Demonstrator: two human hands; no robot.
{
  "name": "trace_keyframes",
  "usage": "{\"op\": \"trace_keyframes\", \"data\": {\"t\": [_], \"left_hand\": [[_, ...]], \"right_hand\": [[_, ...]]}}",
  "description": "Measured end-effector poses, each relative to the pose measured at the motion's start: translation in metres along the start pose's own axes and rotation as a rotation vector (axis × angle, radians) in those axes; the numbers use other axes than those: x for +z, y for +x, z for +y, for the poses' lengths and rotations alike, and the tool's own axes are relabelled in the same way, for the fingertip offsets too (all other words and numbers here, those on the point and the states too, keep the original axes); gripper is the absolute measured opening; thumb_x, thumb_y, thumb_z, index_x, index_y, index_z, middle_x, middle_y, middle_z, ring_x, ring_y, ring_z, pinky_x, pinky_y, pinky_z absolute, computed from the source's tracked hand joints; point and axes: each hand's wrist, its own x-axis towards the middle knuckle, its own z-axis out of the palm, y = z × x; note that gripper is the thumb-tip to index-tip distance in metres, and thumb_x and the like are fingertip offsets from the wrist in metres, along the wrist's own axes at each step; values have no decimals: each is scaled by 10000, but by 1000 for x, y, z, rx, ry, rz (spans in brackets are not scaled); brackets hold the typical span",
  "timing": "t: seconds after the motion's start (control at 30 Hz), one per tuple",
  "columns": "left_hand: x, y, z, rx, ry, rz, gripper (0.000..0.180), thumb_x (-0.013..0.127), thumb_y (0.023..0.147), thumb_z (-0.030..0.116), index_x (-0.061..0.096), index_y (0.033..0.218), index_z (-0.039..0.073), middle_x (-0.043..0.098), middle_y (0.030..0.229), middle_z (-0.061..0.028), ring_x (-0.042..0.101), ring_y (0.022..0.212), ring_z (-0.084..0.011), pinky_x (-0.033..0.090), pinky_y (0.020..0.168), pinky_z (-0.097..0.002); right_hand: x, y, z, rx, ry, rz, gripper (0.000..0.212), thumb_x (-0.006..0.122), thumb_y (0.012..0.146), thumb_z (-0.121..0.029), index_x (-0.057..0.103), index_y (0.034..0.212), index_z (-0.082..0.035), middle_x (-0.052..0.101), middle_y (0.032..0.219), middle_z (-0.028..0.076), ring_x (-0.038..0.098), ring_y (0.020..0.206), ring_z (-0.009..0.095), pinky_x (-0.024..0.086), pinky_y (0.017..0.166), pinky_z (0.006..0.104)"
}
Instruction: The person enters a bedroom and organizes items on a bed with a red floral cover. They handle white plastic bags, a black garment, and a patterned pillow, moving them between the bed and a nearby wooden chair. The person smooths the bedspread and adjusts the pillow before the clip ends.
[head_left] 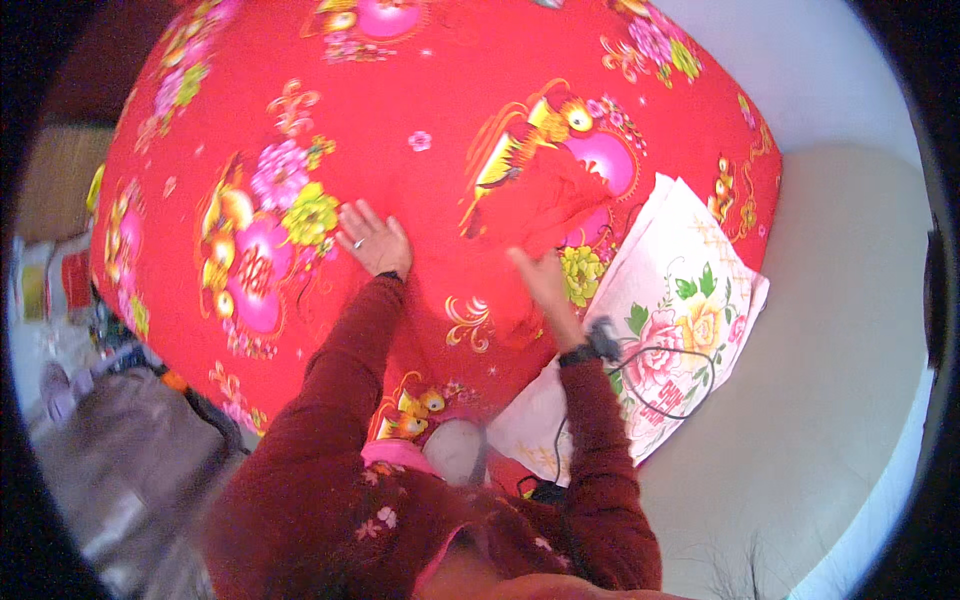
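A large red bedspread (400, 95) with flower and fish-like motifs spreads before me. My left hand (375, 240) rests over its middle, palm partly turned up, fingers spread, holding nothing. A ring shows on one finger. Farther right, my right hand (542, 285) is at the lower edge of a crumpled plain red cloth (545, 200) lying on the bedspread. Its fingers are partly hidden in the folds and look closed on the cloth. Red on red makes the cloth's outline hard to follow.
To the right lies a white floral pillow cover or towel (690, 290), crossed by a thin dark cable (640, 400). A pale wall or panel (840, 320) borders the right side. At lower left are a grey cloth-like surface (160, 460) and assorted small items.
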Motion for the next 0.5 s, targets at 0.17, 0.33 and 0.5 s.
{"op": "trace_keyframes", "data": {"t": [0.17,0.33,0.5], "left_hand": [[-44,13,-25,-45,-372,-293,537,464,876,334,399,1300,12,347,1378,-209,334,1277,-327,238,1037,-513],[-153,-17,-84,-143,-1193,-323,403,482,896,298,515,1164,-1,580,1106,-194,559,1049,-286,439,875,-379],[-263,-101,-176,29,-1310,-741,304,495,898,246,580,1021,-19,640,923,-115,606,872,-191,468,778,-314]], "right_hand": [[55,-86,-68,-15,-196,-509,476,661,757,-421,588,731,49,552,519,98,544,458,230,412,429,383],[39,-231,-86,265,373,-923,198,659,799,-299,615,796,-107,472,551,-46,402,433,73,296,380,261],[-20,-176,-93,-315,-91,-599,158,637,760,-238,605,691,-99,455,502,9,439,424,158,325,400,319]]}}
